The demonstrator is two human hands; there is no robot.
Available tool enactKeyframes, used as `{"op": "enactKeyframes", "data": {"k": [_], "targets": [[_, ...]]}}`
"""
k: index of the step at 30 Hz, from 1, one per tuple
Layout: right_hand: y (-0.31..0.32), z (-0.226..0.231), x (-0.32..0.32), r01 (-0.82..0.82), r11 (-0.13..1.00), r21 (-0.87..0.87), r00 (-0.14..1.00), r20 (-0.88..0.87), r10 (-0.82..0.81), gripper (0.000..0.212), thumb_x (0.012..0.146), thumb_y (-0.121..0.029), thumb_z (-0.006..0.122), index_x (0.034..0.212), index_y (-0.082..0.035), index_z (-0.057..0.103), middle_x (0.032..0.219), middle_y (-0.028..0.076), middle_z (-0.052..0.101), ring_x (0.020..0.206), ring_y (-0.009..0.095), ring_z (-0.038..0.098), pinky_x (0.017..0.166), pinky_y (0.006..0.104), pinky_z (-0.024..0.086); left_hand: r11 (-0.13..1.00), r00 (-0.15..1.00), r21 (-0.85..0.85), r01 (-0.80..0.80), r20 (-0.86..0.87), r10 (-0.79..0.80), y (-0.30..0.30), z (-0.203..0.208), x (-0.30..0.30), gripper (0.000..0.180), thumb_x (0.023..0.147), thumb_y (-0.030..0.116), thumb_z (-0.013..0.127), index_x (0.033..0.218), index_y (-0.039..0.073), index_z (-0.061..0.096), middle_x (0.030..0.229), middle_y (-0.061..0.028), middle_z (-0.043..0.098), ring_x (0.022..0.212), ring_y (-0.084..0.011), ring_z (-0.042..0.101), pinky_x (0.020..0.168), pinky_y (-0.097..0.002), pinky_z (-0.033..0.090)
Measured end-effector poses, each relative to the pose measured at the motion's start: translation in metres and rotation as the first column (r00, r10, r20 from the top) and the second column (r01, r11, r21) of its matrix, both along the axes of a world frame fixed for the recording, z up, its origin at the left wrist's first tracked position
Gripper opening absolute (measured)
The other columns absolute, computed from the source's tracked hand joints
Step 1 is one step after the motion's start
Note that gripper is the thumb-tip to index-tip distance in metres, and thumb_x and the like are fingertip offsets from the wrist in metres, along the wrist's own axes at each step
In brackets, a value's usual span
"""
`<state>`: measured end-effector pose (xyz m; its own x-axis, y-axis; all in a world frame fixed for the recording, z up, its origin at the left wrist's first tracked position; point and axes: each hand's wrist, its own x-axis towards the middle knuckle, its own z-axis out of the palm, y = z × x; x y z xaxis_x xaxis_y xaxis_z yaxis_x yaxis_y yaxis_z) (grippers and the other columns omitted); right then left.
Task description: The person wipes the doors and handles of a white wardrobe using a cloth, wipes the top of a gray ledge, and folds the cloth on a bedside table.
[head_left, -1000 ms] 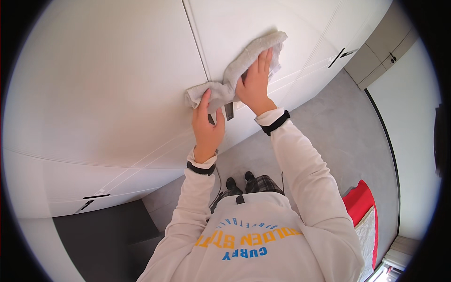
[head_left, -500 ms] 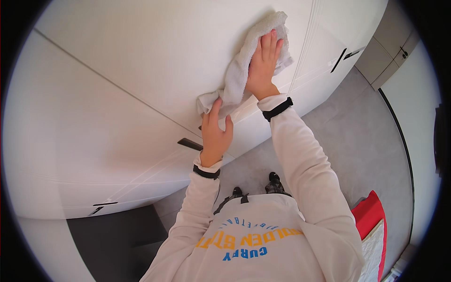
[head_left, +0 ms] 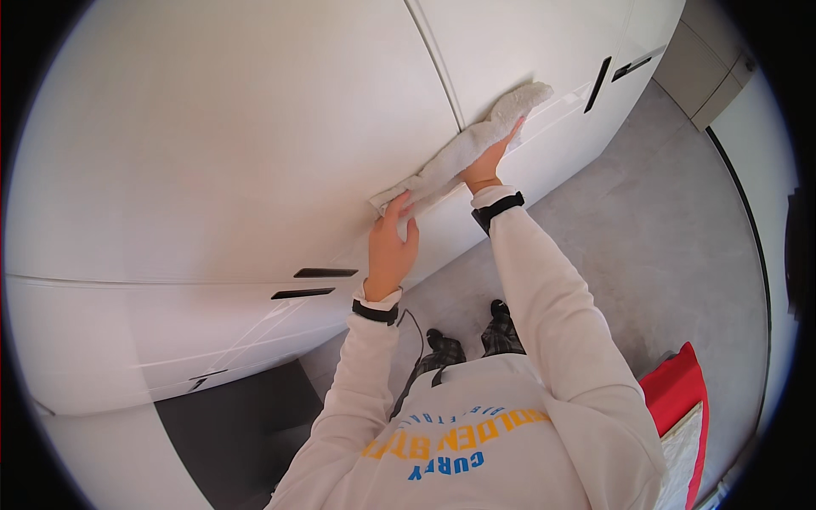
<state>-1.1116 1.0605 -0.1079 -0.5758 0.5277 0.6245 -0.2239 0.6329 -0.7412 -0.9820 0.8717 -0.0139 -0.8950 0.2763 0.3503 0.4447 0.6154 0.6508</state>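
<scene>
A light grey cleaning cloth (head_left: 459,157) lies in a long bunched strip against the glossy white cabinet front (head_left: 280,153). My right hand (head_left: 493,161) presses its upper right part to the surface, the fingers partly hidden by the fold. At the cloth's lower left end is my left hand (head_left: 391,246). Its fingertips touch the cloth edge, while the thumb stands apart from the fingers.
Dark recessed handles (head_left: 325,273) sit left of my left hand, and another handle (head_left: 598,85) is at the upper right. Grey floor (head_left: 595,229) runs below the cabinet. A black panel (head_left: 246,425) stands lower left, a red item (head_left: 676,387) lower right.
The cloth has gone from spread under my right palm to a narrower folded strip. My right hand has moved lower, and the view has shifted over the cabinet front.
</scene>
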Motion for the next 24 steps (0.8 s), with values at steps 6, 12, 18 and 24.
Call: {"op": "enactKeyframes", "data": {"k": [6,12,18,24], "targets": [[-0.017,-0.056,0.030,-0.123,0.938,-0.324,0.984,0.083,0.158,0.086,0.082,-0.042,0.062,0.142,0.007,0.026,0.146,0.031,0.023,0.136,0.047,0.021,0.114,0.0516,0.013,0.984,0.997,-0.176,-0.042,0.056,0.053,-0.007,-0.017,0.005,0.043,0.085,0.001,0.057,0.127,0.010,0.056,0.104,-0.0162,0.067,0.096,-0.0351,0.062,0.085,-0.0416,0.048],[-0.014,-0.090,0.064,-0.069,0.859,-0.507,0.971,0.163,0.175,0.058,0.091,-0.019,0.049,0.138,0.011,0.031,0.141,0.033,0.032,0.132,0.048,0.029,0.113,0.0479,0.021,0.985,0.999,-0.172,0.016,0.032,-0.010,0.002,-0.032,0.004,0.042,0.085,0.003,0.058,0.127,0.009,0.058,0.108,-0.0178,0.065,0.098,-0.0372,0.060,0.087,-0.0434,0.047],[-0.009,-0.027,0.061,-0.112,0.907,-0.407,0.987,0.059,0.148,0.060,0.086,-0.008,0.048,0.138,0.013,0.026,0.143,0.035,0.028,0.133,0.049,0.026,0.114,0.0481,0.019,0.999,0.999,-0.042,-0.023,0.039,0.025,-0.004,-0.022,0.004,0.044,0.085,0.001,0.058,0.128,0.008,0.057,0.110,-0.0184,0.064,0.100,-0.0356,0.061,0.085,-0.0399,0.049],[-0.012,0.036,0.062,-0.126,0.988,-0.084,0.992,-0.031,0.124,0.062,0.090,-0.011,0.050,0.143,0.008,0.022,0.148,0.029,0.025,0.137,0.045,0.024,0.115,0.0472,0.017,0.980,0.990,0.168,-0.109,-0.076,0.123,-0.022,0.016,0.018,0.034,0.085,-0.002,0.060,0.118,0.005,0.063,0.105,-0.0160,0.067,0.092,-0.0274,0.066,0.078,-0.0353,0.051]]}}
